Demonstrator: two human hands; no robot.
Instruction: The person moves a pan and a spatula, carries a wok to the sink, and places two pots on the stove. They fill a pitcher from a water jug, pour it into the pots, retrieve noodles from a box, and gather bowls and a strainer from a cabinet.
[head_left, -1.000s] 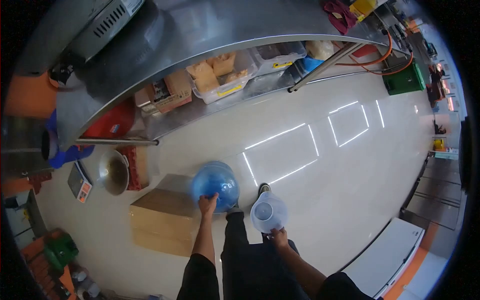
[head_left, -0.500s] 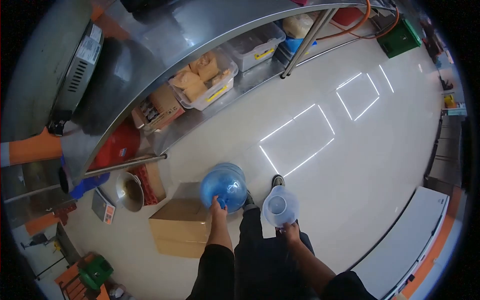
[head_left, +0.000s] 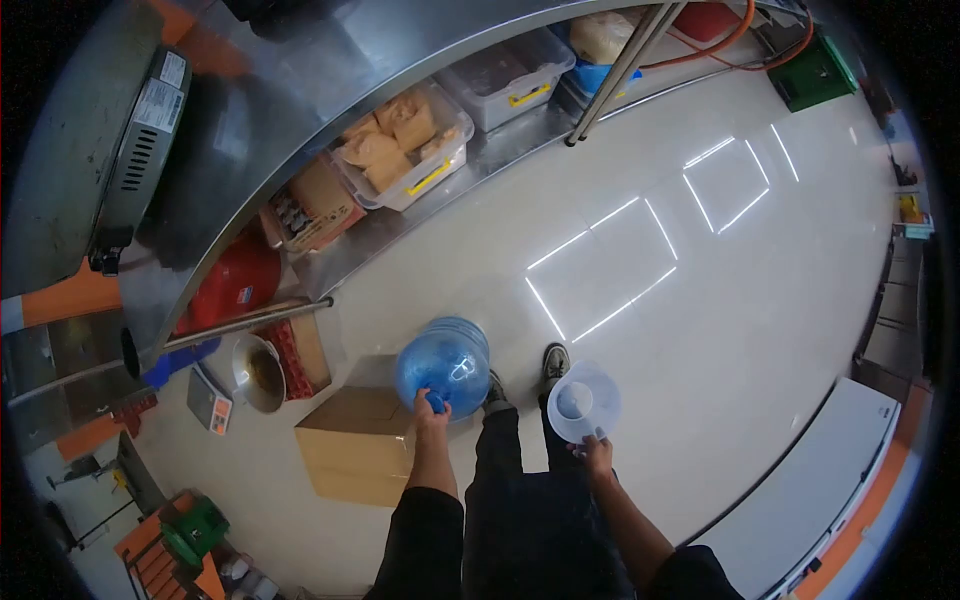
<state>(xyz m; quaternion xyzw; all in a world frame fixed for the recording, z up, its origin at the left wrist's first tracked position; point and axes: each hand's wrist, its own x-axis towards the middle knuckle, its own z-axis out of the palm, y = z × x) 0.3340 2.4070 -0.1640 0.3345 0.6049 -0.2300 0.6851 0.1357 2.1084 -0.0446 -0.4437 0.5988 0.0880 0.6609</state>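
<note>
Pan [head_left: 258, 373] left of blue bottle [head_left: 455, 365]. Cardboard box [head_left: 355, 445] just beside bottle, lower left. Left hand [head_left: 431, 410] on bottle's near end, grip closed around neck. Clear jug [head_left: 590, 395] right of bottle, apart; right hand [head_left: 597, 457], grip grasping jug's near side.

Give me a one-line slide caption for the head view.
Left hand on a blue bottle beside a cardboard box; right hand holding a clear container.
</note>
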